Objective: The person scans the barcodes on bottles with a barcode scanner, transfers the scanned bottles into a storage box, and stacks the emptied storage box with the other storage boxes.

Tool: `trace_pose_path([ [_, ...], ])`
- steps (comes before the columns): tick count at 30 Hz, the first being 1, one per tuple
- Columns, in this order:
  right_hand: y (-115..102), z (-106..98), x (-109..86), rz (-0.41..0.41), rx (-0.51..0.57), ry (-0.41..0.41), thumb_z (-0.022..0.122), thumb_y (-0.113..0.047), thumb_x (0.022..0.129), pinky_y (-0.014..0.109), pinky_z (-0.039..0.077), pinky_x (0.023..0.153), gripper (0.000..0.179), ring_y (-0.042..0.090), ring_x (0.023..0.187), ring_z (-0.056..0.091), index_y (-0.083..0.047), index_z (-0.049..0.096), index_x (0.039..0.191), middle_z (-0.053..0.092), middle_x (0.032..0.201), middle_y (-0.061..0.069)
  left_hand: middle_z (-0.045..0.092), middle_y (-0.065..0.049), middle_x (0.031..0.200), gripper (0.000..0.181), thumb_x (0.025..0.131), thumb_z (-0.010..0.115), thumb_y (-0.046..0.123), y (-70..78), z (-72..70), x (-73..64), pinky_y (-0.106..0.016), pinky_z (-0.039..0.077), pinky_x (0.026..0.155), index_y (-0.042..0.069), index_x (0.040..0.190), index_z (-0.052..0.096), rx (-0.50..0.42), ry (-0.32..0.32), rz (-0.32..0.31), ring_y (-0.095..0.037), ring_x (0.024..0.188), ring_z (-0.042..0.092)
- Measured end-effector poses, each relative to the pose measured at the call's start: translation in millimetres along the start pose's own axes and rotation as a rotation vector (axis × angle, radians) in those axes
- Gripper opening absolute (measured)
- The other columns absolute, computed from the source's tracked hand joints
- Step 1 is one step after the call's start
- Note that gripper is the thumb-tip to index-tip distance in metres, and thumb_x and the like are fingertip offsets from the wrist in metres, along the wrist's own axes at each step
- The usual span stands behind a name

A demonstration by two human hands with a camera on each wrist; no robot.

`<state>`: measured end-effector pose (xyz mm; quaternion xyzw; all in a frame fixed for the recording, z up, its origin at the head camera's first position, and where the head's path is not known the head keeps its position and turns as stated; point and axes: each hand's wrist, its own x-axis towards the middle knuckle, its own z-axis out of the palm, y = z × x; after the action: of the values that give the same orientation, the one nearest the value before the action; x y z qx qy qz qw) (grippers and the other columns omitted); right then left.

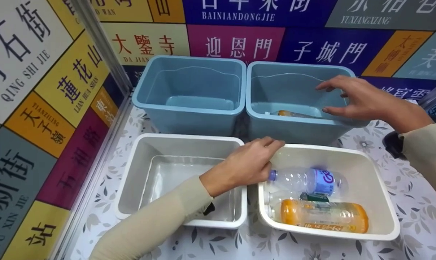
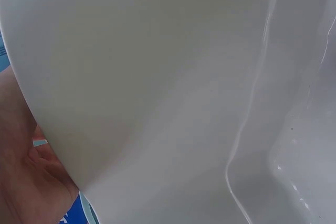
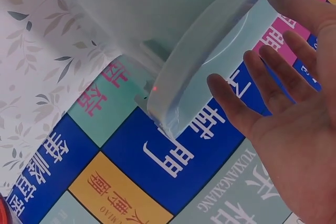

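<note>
My right hand (image 1: 358, 97) hovers over the right rim of the right blue bin (image 1: 337, 124), fingers spread and holding nothing. A bottle with an orange part (image 1: 286, 113) lies on that bin's floor, partly hidden by the front wall. In the right wrist view the hand (image 3: 294, 108) is beside the bin's rim (image 3: 178, 72). My left hand (image 1: 247, 160) grips the back left corner of the right white bin (image 1: 382, 202). Inside lie a clear bottle with a blue label (image 1: 322, 181), an orange-labelled bottle (image 1: 324, 216) and a green-labelled item (image 1: 313, 197) between them.
A left white bin (image 1: 142, 173) sits under my left forearm, and a left blue bin (image 1: 189, 117) stands behind it. The table has a leaf-patterned cover (image 1: 420, 187). Printed panels (image 1: 236, 43) rise at the back and left. A black object (image 1: 395, 144) is near my right sleeve.
</note>
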<state>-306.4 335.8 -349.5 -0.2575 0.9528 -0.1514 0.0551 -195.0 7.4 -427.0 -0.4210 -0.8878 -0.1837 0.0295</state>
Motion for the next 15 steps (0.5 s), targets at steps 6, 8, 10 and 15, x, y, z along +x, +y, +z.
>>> trace_pose_path([
  [6, -4.0, -1.4, -15.5, -0.023, 0.012, 0.022, 0.076, -0.033, 0.088, 0.066, 0.048, 0.096, 0.062, 0.033, 0.127, 0.051, -0.023, 0.052, 0.144, 0.054, 0.139, 0.01, 0.062, -0.008, 0.134, 0.056, 0.088, 0.053, 0.008, 0.6, 0.7, -0.3, -0.032, 0.055, 0.098, 0.011, 0.144, 0.05, -0.005, 0.007, 0.006, -0.019, 0.116, 0.064],
  [8, -4.7, 0.1, -20.1, -0.039, 0.006, 0.027, 0.076, -0.032, 0.088, 0.065, 0.049, 0.095, 0.061, 0.032, 0.126, 0.052, -0.023, 0.052, 0.144, 0.055, 0.138, 0.009, 0.062, -0.007, 0.134, 0.055, 0.089, 0.053, 0.009, 0.7, 0.4, -0.4, -0.032, 0.055, 0.098, 0.011, 0.144, 0.05, -0.006, 0.008, 0.003, -0.019, 0.116, 0.064],
  [10, -4.9, 1.5, -23.6, -0.06, -0.003, 0.031, 0.076, -0.031, 0.089, 0.064, 0.05, 0.093, 0.06, 0.031, 0.124, 0.053, -0.023, 0.053, 0.143, 0.056, 0.137, 0.008, 0.062, -0.007, 0.134, 0.056, 0.089, 0.052, 0.008, 0.6, 0.1, -0.4, -0.032, 0.055, 0.098, 0.012, 0.144, 0.05, -0.007, 0.008, -0.001, -0.019, 0.116, 0.064],
  [15, -7.2, 2.4, -32.7, -0.088, -0.007, 0.049, 0.076, -0.028, 0.089, 0.063, 0.051, 0.093, 0.059, 0.029, 0.123, 0.054, -0.024, 0.054, 0.143, 0.057, 0.138, 0.007, 0.062, -0.008, 0.134, 0.056, 0.088, 0.051, 0.006, 0.9, -0.5, -0.6, -0.032, 0.054, 0.1, 0.011, 0.144, 0.05, -0.006, 0.02, 0.008, -0.02, 0.119, 0.063],
])
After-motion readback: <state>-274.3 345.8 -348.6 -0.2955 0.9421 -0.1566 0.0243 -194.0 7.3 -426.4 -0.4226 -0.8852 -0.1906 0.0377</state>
